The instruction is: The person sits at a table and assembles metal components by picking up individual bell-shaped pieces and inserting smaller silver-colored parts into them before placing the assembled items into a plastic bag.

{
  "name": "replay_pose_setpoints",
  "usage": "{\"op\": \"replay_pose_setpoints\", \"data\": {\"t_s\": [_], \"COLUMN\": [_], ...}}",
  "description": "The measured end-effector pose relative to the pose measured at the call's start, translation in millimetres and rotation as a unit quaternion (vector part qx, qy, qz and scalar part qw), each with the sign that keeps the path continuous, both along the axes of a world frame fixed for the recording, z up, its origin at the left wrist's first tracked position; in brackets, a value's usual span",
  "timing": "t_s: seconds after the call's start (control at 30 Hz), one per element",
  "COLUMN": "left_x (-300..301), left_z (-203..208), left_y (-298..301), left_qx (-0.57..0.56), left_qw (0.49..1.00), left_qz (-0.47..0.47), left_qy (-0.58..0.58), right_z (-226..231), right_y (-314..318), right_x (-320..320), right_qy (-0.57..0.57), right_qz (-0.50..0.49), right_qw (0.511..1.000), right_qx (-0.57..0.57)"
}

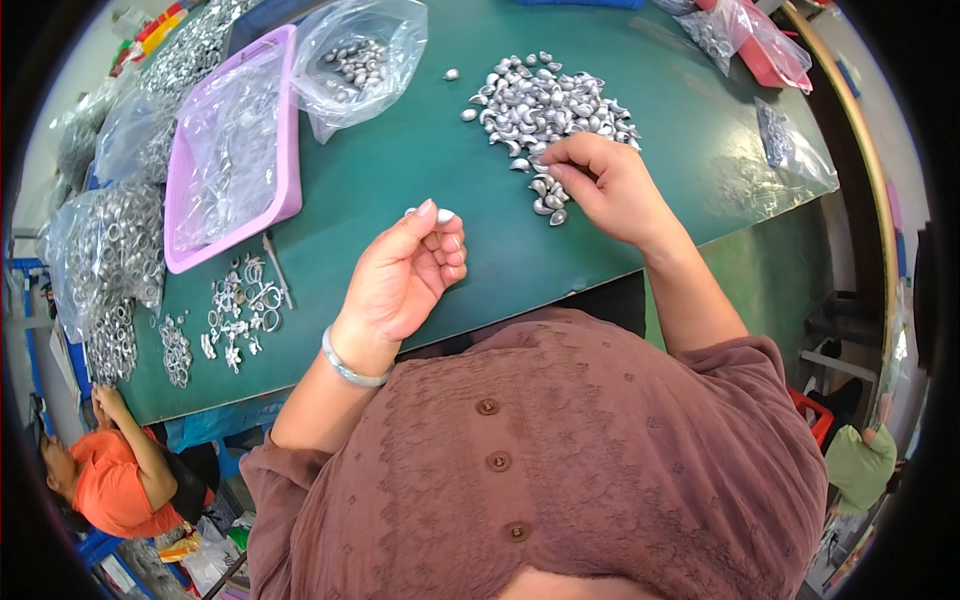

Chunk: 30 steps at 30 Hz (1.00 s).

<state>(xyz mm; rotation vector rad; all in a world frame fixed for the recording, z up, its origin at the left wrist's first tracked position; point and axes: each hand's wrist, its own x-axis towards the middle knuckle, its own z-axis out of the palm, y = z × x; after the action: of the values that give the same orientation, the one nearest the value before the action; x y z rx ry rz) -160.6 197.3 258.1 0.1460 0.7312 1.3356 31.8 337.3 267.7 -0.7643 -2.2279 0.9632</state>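
My left hand [400,268], with a pale bracelet on its wrist, is raised over the table's near edge. Its thumb and forefinger pinch a small rounded silver metal piece [445,216], partly hidden by the fingers. At the near edge of a heap of silver curved metal pieces [550,95], my right hand [612,190] is closed in a pinch. A small silver piece [541,168] shows at its fingertips. Several more loose pieces [549,200] lie just below those fingers, on the green tabletop [390,170].
Left of the heap are a clear bag of silver pieces [360,70] and a pink basket [290,180] lined with plastic. Small metal charms and rings [240,305] lie nearer me. Bags of rings [110,245] line the far left. A person in orange [125,480] sits at lower left.
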Motion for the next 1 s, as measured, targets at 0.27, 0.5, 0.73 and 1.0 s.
{"op": "replay_pose_setpoints", "data": {"t_s": [0.27, 0.5, 0.73, 1.0], "left_x": [6, 4, 9, 23], "left_z": [3, -3, 0, 16], "left_y": [5, 3, 3, 5], "left_qx": [-0.004, 0.0, -0.011, 0.029], "left_qw": [0.998, 0.994, 0.988, 0.988], "left_qz": [0.016, -0.023, -0.038, -0.042], "left_qy": [0.066, 0.105, 0.147, 0.148], "right_z": [-7, -13, -11, -5], "right_y": [-9, -23, -25, -29], "right_x": [19, 1, -3, -8], "right_qy": [-0.143, -0.155, 0.033, 0.243], "right_qz": [0.049, 0.023, 0.072, 0.15], "right_qw": [0.978, 0.952, 0.992, 0.768], "right_qx": [0.143, 0.263, -0.101, -0.573]}}
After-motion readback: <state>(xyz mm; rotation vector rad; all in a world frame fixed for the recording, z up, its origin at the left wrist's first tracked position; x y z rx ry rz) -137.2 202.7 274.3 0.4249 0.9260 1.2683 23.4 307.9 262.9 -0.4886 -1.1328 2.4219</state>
